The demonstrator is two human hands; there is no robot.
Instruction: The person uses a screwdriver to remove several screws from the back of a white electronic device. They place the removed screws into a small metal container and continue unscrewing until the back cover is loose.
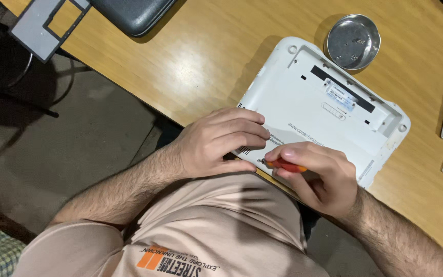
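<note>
Right hand [314, 174] grips an orange-handled screwdriver [285, 165] against the white plastic laptop underside [329, 107]; left hand [221, 143], fingers curled, presses it onto the wooden bench [190, 56].

Looking down on the person now: a pale beige T-shirt [221, 220] fills the lower middle of the view, soft folds running across the front. Low on the shirt sits a print [173, 261], an orange block of slanted stripes beside dark lettering, seen upside down from here. Short sleeves, so both forearms are bare and hairy. The left hand [216, 141] and right hand [316, 177] are bare too, no gloves, with short nails.
</note>
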